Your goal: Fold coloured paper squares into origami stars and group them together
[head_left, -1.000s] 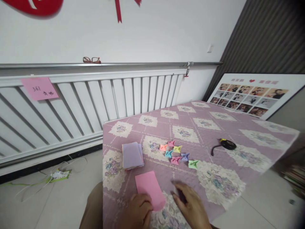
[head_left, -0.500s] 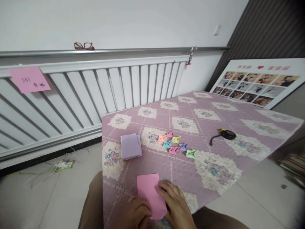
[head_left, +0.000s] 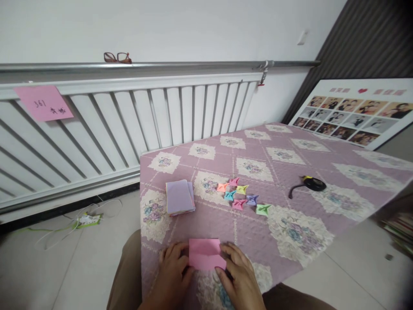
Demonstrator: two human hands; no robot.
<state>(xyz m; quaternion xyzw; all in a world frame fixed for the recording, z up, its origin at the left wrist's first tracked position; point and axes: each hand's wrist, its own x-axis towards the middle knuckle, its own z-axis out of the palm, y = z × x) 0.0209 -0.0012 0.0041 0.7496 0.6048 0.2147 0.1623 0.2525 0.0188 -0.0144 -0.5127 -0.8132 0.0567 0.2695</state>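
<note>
A pink sheet of paper [head_left: 206, 254] lies near the table's front edge, its lower part folded up over the upper part, with a crease line across the middle. My left hand [head_left: 174, 269] grips the sheet's left side, thumb at the lower left corner and fingers along the edge. At the opposite side, my right hand [head_left: 237, 271] has its thumb on the lower right corner and its fingertips by the right edge. Beyond the hands sits a stack of coloured paper [head_left: 180, 197] with a lilac sheet on top. Several small folded paper pieces [head_left: 238, 204] in different colours stand to its right.
A floral tablecloth [head_left: 222, 161] covers the table. On the right lies a black and yellow object with a strap [head_left: 314, 184]. Behind the table are a white radiator [head_left: 187, 112], a pipe [head_left: 193, 66] bearing glasses [head_left: 118, 57], and a photo board [head_left: 355, 114].
The lower part of the pink sheet has been folded upward, so it looks much shorter. My left hand has shifted to the sheet's left edge. The view has moved slightly.
</note>
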